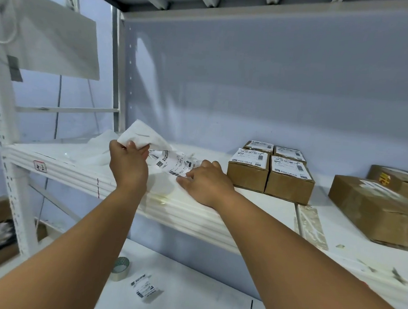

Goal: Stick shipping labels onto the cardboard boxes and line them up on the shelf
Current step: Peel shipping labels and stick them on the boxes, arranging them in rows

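My left hand grips the raised white backing end of a strip of shipping labels above the white shelf. My right hand pinches the printed lower end of the same strip close to the shelf surface. Several small cardboard boxes, each with a label on top, stand in a tight block on the shelf just right of my right hand. A loose label lies on the lower shelf.
Two larger brown boxes sit at the shelf's far right. Crumpled white backing paper is piled at the shelf's left end. A tape roll stands on the lower shelf by the loose label. Shelf uprights rise at left.
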{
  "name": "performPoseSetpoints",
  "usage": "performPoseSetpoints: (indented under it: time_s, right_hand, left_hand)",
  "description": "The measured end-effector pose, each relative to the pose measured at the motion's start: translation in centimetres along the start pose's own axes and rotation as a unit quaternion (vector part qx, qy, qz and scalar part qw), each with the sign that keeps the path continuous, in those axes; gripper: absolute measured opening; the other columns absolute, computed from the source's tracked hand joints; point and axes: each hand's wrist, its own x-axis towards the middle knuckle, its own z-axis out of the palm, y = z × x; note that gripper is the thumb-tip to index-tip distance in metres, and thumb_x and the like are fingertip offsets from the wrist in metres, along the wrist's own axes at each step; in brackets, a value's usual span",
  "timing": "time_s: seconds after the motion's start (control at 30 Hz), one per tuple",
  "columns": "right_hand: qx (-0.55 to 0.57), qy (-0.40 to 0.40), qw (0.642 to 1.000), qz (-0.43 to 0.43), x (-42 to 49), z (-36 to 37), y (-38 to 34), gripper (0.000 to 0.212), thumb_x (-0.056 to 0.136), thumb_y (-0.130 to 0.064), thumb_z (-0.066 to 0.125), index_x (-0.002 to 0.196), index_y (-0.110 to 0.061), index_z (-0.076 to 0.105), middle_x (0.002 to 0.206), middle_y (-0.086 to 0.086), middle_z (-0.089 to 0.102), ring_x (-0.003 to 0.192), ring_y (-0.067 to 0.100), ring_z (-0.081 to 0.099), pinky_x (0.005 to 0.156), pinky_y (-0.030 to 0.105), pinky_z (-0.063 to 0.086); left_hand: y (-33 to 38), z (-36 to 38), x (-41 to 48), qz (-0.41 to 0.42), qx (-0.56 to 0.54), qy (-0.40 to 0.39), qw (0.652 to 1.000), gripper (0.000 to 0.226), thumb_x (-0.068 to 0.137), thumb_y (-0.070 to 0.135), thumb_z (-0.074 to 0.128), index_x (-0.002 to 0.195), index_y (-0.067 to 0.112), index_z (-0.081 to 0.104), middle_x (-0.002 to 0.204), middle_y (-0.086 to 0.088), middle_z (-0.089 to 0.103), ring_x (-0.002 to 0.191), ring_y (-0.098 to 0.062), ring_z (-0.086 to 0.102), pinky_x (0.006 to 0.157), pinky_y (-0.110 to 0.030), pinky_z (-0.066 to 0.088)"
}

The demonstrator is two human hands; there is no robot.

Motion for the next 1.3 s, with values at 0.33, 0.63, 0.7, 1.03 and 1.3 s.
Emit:
performPoseSetpoints:
  time_s: [0.33, 0.63, 0.7, 1.03, 1.3]
  right_hand:
    - [0.014, 0.022, 1.000, 0.014, 0.6, 0.6, 0.1, 0.043, 0.090, -0.051, 0.042, 0.101, -0.017, 0.065, 0.104, 0.005, 0.062, 0.118, 0.023, 0.038, 0.077, 0.034, 0.040]
    - [0.007, 0.047, 0.999, 0.019, 0.4, 0.5, -0.1, 0.043, 0.088, -0.050, 0.043, 0.102, -0.016, 0.065, 0.102, 0.006, 0.065, 0.116, 0.024, 0.040, 0.084, 0.034, 0.046]
    - [0.005, 0.040, 0.999, 0.017, 0.4, 0.6, -0.1, 0.045, 0.090, -0.048, 0.040, 0.106, -0.014, 0.064, 0.105, 0.007, 0.063, 0.117, 0.024, 0.039, 0.084, 0.034, 0.044]
    - [0.428, 0.155, 0.889, 0.050, -0.1, -1.9, -1.2, 0.044, 0.098, -0.045, 0.040, 0.120, -0.014, 0.060, 0.109, 0.007, 0.069, 0.098, 0.023, 0.064, 0.095, 0.038, 0.048]
    - [0.692, 0.089, 0.696, 0.170, -3.0, -6.7, -1.3, 0.020, 0.092, -0.027, 0.060, 0.099, -0.010, 0.066, 0.086, 0.007, 0.070, 0.076, 0.021, 0.067, 0.072, 0.033, 0.058]
  left_hand:
    - [1.5, 1.1, 3.3, 0.041, 0.167, -0.081, 0.982, 0.018, 0.089, 0.022, 0.050, 0.074, 0.022, 0.039, 0.090, -0.007, 0.057, 0.093, -0.034, 0.066, 0.084, -0.047, 0.053]
    - [8.4, 2.3, 7.6, 0.108, 0.242, -0.096, 0.959, 0.012, 0.083, 0.020, 0.058, 0.085, 0.018, 0.047, 0.101, -0.012, 0.060, 0.097, -0.032, 0.063, 0.087, -0.043, 0.053]
    - [7.6, 2.1, 7.0, 0.108, 0.213, -0.166, 0.957, 0.017, 0.084, 0.016, 0.056, 0.071, 0.022, 0.047, 0.083, -0.007, 0.060, 0.088, -0.032, 0.066, 0.087, -0.049, 0.053]
    - [5.7, 1.8, -1.8, -0.074, -0.050, -0.236, 0.968, 0.018, 0.097, 0.011, 0.048, 0.097, -0.003, 0.060, 0.098, -0.020, 0.065, 0.093, -0.022, 0.066, 0.088, -0.025, 0.052]
    - [6.2, 0.9, -6.6, -0.001, 0.087, -0.295, 0.952, 0.023, 0.091, 0.026, 0.059, 0.080, 0.012, 0.072, 0.082, 0.003, 0.072, 0.076, -0.008, 0.067, 0.068, -0.017, 0.050]
